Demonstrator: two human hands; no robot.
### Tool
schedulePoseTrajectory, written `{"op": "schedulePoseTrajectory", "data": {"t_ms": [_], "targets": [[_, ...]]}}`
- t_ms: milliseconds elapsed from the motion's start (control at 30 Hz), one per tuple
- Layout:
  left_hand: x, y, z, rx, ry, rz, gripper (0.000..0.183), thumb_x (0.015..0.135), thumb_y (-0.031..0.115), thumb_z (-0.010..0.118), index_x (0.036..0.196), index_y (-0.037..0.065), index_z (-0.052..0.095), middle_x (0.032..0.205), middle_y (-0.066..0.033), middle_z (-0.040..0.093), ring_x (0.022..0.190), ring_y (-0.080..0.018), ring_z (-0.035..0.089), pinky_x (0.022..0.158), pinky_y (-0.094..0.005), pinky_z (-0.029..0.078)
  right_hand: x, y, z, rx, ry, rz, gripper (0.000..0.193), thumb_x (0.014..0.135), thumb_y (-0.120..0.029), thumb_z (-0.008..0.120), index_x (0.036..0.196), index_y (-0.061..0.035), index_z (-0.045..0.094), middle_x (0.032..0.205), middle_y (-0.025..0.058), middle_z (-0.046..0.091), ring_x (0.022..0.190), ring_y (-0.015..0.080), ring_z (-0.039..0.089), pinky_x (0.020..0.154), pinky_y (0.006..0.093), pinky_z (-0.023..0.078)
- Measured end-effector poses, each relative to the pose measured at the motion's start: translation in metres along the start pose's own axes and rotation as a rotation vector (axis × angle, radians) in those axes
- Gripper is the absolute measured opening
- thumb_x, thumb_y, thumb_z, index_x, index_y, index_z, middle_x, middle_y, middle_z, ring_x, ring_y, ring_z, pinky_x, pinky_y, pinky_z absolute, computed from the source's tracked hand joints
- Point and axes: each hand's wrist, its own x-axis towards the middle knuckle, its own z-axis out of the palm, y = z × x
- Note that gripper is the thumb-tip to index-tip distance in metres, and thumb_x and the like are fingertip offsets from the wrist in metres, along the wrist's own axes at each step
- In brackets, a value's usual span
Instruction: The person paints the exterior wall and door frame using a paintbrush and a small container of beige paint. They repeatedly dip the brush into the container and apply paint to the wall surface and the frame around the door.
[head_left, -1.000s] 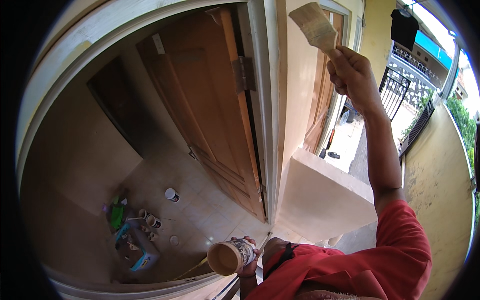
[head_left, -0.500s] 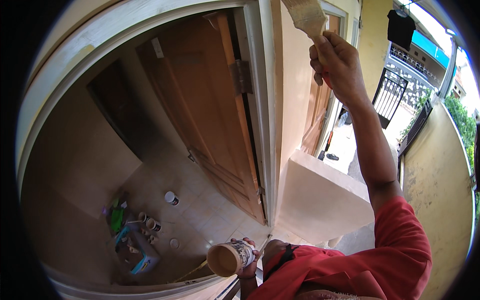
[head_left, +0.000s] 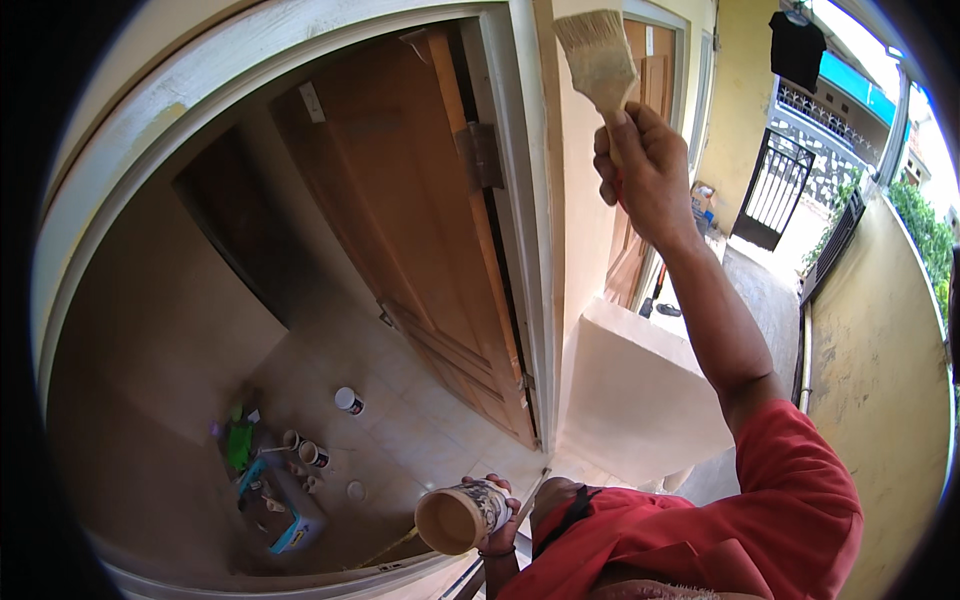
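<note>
A wide paintbrush (head_left: 600, 65) with pale, paint-coated bristles is raised at the upper middle, its bristles pointing up beside the cream wall. My right hand (head_left: 648, 170) is closed round its handle, with the arm stretched upward. Low in the view, my left hand (head_left: 505, 530) grips a paint tub (head_left: 470, 515), its fingers wrapped round the patterned side. The tub's open mouth faces the camera and shows a beige inside; how much paint it holds I cannot tell. To the left of the brush runs the white door frame (head_left: 520, 200).
Inside the doorway a brown wooden door (head_left: 400, 220) stands ajar. On the tiled floor are a white tub (head_left: 349, 401), more tubs (head_left: 314, 455) and a clear box (head_left: 285, 515) of items. A low cream wall (head_left: 640, 390) lies right of the frame. Farther off is a black gate (head_left: 775, 190).
My right hand has come down and to the left with the paintbrush, so the whole brush head now shows. My left hand holds the tub in nearly the same place.
</note>
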Motion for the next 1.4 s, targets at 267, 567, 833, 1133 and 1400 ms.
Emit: {"op": "schedulePoseTrajectory", "data": {"t_ms": [267, 567, 833, 1133, 1400], "targets": [[-0.001, -0.005, 0.001, -0.007, -0.017, 0.002, 0.054, 0.097, 0.039, 0.069, 0.149, 0.025, 0.060, 0.151, -0.0181, 0.049, 0.143, -0.0353, 0.043, 0.104, -0.0585, 0.048, 0.039, 0.014, 0.005, -0.046, 0.033, 0.112, 0.028, 0.112, -0.022, 0.053, 0.104, 0.0035, 0.060, 0.081, 0.0052, 0.059, 0.061, 0.0098, 0.054, 0.047, 0.0284, 0.046], [-0.004, 0.001, 0.002, 0.010, 0.002, 0.017, 0.049, 0.102, 0.039, 0.063, 0.149, 0.027, 0.060, 0.150, -0.0173, 0.050, 0.142, -0.0361, 0.044, 0.103, -0.0600, 0.048, 0.004, -0.005, 0.006, 0.015, 0.045, -0.034, 0.031, 0.114, -0.027, 0.054, 0.123, 0.0029, 0.060, 0.083, 0.0026, 0.059, 0.060, 0.0066, 0.053, 0.045, 0.0234, 0.041], [-0.002, -0.005, 0.001, -0.021, -0.014, -0.006, 0.061, 0.093, 0.038, 0.074, 0.150, 0.025, 0.059, 0.150, -0.0174, 0.048, 0.142, -0.0353, 0.043, 0.105, -0.0575, 0.047, 0.048, -0.006, 0.016, -0.008, 0.059, 0.069, 0.026, 0.110, -0.023, 0.058, 0.109, 0.0022, 0.062, 0.081, 0.0031, 0.059, 0.063, 0.0079, 0.054, 0.050, 0.0254, 0.042], [-0.004, -0.001, 0.001, 0.082, -0.020, 0.038, 0.058, 0.098, 0.040, 0.069, 0.153, 0.025, 0.055, 0.151, -0.0182, 0.047, 0.143, -0.0352, 0.042, 0.104, -0.0578, 0.048, -0.065, 0.088, -0.048, -0.108, 0.081, 0.189, 0.043, 0.114, -0.041, 0.054, 0.108, -0.0013, 0.069, 0.078, 0.0001, 0.056, 0.059, 0.0058, 0.044, 0.050, 0.0240, 0.034], [-0.002, -0.002, -0.004, 0.031, 0.008, 0.047, 0.052, 0.102, 0.042, 0.064, 0.150, 0.026, 0.056, 0.149, -0.0180, 0.049, 0.141, -0.0366, 0.046, 0.100, -0.0591, 0.050, -0.031, 0.122, -0.120, -0.987, -0.201, -0.498, 0.031, 0.103, -0.024, 0.070, 0.121, -0.0029, 0.057, 0.096, 0.0167, 0.069, 0.082, 0.0360, 0.071, 0.069, 0.0448, 0.055]]}}
